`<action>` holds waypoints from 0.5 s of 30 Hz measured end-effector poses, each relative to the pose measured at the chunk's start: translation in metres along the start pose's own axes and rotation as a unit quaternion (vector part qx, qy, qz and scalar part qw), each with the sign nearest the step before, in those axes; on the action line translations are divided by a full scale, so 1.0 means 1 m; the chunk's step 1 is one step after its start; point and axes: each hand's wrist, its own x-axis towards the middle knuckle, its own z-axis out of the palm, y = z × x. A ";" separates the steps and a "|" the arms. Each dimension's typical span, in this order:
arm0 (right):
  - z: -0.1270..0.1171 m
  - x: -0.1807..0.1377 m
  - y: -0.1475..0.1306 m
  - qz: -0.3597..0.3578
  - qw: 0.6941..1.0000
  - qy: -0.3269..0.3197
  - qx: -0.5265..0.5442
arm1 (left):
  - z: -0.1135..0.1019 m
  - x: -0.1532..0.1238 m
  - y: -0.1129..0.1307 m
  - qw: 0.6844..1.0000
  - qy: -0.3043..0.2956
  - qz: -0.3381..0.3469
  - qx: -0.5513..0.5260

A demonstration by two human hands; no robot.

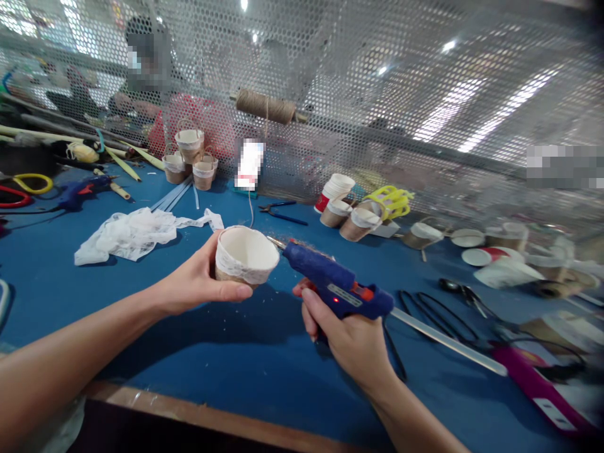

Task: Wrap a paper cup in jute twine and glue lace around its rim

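My left hand (pixel 198 280) is closed round a small paper cup (pixel 245 255) wrapped in twine, with a band of white lace near its rim; the cup's mouth tilts towards me. My right hand (pixel 346 336) grips a blue hot glue gun (pixel 337 286) with a white glue stick (pixel 448 340) sticking out of its back. The gun's metal nozzle points left and touches the cup's rim on the right side. Both are held above the blue table top (pixel 245 358).
A heap of white lace (pixel 134 233) lies left of the cup. Finished cups (pixel 191 157) stand at the back, more cups (pixel 352 217) and black scissors (pixel 467 299) to the right. A second glue gun (pixel 82 189) lies far left. A perforated metal screen (pixel 377 94) with a twine spool (pixel 267 106) separates me from another person.
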 end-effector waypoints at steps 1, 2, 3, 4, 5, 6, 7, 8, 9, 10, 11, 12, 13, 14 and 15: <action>0.000 0.000 0.000 -0.003 1.000 0.002 -0.004 | 0.000 0.000 0.000 1.000 0.001 -0.002 0.001; -0.001 0.000 0.000 -0.007 1.000 0.003 -0.009 | 0.000 0.000 0.000 1.000 0.001 -0.006 0.002; -0.001 0.000 0.000 -0.010 1.000 0.006 -0.014 | 0.000 0.000 0.000 1.000 0.003 -0.010 0.002; -0.001 0.000 0.001 -0.013 1.000 0.009 -0.018 | 0.000 0.000 0.001 1.000 0.005 -0.015 0.003; -0.002 0.000 0.001 -0.017 1.000 0.011 -0.024 | -0.001 0.000 0.001 1.000 0.007 -0.018 0.004; -0.002 0.000 0.002 -0.018 0.999 0.013 -0.031 | -0.001 0.000 0.001 1.000 0.009 -0.020 0.005; -0.003 0.000 0.003 -0.015 0.999 0.016 -0.041 | -0.001 0.000 0.002 1.000 0.011 -0.020 0.007; -0.003 -0.001 0.005 -0.011 0.998 0.019 -0.052 | -0.001 0.000 0.003 1.000 0.012 -0.019 0.009; -0.004 -0.001 0.006 -0.008 0.998 0.026 -0.064 | -0.002 0.000 0.003 1.000 0.012 -0.018 0.012; -0.004 -0.001 0.007 -0.006 0.997 0.028 -0.074 | -0.002 0.000 0.004 1.000 0.012 -0.019 0.016; -0.005 -0.001 0.007 -0.004 0.996 0.032 -0.081 | -0.002 0.000 0.005 0.999 0.013 -0.020 0.022; -0.005 -0.001 0.007 0.000 0.996 0.033 -0.086 | -0.003 0.001 0.006 0.999 0.015 -0.022 0.032; -0.005 -0.001 0.007 0.007 0.995 0.031 -0.090 | -0.003 0.001 0.007 0.999 0.017 -0.022 0.044; -0.006 -0.001 0.006 0.018 0.995 0.028 -0.092 | -0.003 0.001 0.008 0.998 0.019 -0.022 0.057; -0.006 0.000 0.004 0.033 0.995 0.023 -0.096 | -0.003 0.002 0.008 0.997 0.019 -0.022 0.069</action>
